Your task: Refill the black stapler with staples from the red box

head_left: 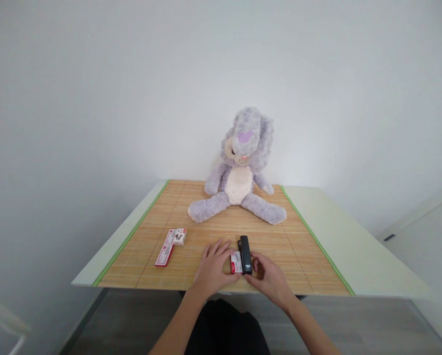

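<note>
A black stapler (245,255) lies lengthwise on the bamboo mat near its front edge. Directly against its left side is a small red-and-white box (236,263). My left hand (214,266) has its thumb and index finger around that box, while its other fingers spread over the mat. From the other side, my right hand (268,277) grips the near part of the stapler with its thumb at the end and curled fingers along the right side.
Several small red-and-white boxes (164,255) lie at the left of the bamboo mat (202,231), one bearing a black picture (179,237). A grey plush rabbit (239,185) sits at the back against the wall. The white table (327,227) shows beyond the mat's green edges.
</note>
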`<state>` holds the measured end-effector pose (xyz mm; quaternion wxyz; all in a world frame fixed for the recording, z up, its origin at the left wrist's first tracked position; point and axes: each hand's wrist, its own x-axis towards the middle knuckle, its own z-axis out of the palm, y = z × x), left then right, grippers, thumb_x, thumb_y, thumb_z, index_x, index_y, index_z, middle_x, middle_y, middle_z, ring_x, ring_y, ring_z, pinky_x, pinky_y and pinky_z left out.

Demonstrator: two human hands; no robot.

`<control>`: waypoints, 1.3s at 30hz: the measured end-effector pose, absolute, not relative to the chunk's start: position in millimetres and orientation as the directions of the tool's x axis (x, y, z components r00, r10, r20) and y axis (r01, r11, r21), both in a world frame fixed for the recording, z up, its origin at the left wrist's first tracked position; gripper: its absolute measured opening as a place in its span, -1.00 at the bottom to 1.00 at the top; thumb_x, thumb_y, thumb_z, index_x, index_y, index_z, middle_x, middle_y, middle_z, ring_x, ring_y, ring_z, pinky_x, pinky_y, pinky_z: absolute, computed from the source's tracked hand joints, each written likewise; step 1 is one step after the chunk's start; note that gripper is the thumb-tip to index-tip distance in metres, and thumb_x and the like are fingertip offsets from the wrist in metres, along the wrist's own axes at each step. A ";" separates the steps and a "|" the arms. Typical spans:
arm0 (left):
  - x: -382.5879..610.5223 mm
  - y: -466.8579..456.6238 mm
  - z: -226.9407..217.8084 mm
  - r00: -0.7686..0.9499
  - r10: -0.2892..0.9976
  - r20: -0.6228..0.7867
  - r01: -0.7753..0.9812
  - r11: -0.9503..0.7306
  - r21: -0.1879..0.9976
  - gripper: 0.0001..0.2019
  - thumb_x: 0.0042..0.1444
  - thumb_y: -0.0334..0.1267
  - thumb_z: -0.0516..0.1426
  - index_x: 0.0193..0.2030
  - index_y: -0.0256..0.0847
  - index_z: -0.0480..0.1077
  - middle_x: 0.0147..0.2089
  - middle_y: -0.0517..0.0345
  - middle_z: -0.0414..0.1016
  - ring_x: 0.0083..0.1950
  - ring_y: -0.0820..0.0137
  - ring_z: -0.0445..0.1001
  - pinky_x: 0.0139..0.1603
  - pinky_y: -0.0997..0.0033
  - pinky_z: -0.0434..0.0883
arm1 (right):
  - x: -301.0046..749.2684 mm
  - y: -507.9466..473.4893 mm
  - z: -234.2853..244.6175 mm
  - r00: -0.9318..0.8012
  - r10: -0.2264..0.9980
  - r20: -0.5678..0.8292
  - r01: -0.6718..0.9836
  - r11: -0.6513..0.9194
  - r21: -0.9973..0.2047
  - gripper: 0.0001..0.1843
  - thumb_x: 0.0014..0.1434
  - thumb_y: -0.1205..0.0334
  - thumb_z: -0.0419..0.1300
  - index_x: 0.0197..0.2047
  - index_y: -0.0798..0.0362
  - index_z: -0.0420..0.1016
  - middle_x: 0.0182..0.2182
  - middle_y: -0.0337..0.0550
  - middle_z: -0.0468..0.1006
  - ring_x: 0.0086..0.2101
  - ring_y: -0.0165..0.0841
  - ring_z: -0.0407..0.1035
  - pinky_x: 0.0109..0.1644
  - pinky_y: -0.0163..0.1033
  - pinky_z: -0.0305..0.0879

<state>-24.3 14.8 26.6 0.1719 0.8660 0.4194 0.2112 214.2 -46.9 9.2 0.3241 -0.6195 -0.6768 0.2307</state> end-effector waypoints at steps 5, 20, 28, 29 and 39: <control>-24.9 15.2 25.9 0.560 0.797 0.225 0.649 -0.591 0.479 -0.36 0.04 0.06 0.35 0.28 0.19 0.36 0.53 0.24 0.17 0.56 0.12 0.03 0.54 -0.12 -0.07 | 211.2 -47.1 12.6 -0.020 0.989 0.150 0.695 0.121 -0.709 -0.38 0.05 0.07 0.38 0.19 -0.07 0.42 -0.32 -0.25 0.52 -0.29 -0.23 0.45 -0.16 -0.15 0.36; -99.4 17.3 21.3 0.086 0.886 0.456 0.765 -0.352 0.539 -0.58 0.33 -0.01 0.11 0.29 0.06 0.40 0.25 0.04 0.42 0.31 0.13 0.35 0.39 0.00 0.24 | 209.9 -51.6 16.0 -0.001 0.990 0.144 0.710 0.101 -0.697 -0.17 0.07 0.07 0.36 0.38 -0.07 0.24 -0.31 -0.31 0.49 -0.29 -0.30 0.45 -0.13 -0.20 0.35; -198.9 68.5 2.6 -0.270 0.949 0.166 0.881 0.173 0.441 -0.30 0.20 0.20 0.10 0.36 -0.18 0.33 0.18 -0.19 0.47 0.20 -0.07 0.41 0.22 -0.05 0.30 | 209.1 -50.1 10.6 0.023 0.986 0.163 0.723 0.097 -0.684 -0.27 0.06 0.04 0.34 0.30 -0.07 0.36 -0.31 -0.28 0.52 -0.30 -0.29 0.44 -0.16 -0.20 0.34; -198.1 71.6 1.2 -0.273 0.950 0.153 0.881 0.182 0.437 -0.28 0.19 0.23 0.09 0.36 -0.18 0.33 0.19 -0.19 0.46 0.19 -0.07 0.41 0.21 -0.03 0.31 | 208.7 -50.2 10.8 0.022 0.986 0.167 0.724 0.100 -0.682 -0.27 0.06 0.04 0.34 0.30 -0.07 0.36 -0.31 -0.28 0.53 -0.30 -0.29 0.44 -0.16 -0.20 0.34; -170.3 73.3 20.0 -0.401 0.870 0.288 0.852 0.238 0.467 -0.42 0.20 0.13 0.11 0.23 -0.19 0.43 0.12 -0.18 0.53 0.16 -0.09 0.40 0.15 -0.02 0.30 | 206.9 -52.0 9.3 0.025 0.983 0.184 0.726 0.109 -0.680 -0.24 0.06 0.06 0.36 0.32 -0.07 0.33 -0.31 -0.30 0.52 -0.30 -0.30 0.44 -0.18 -0.21 0.33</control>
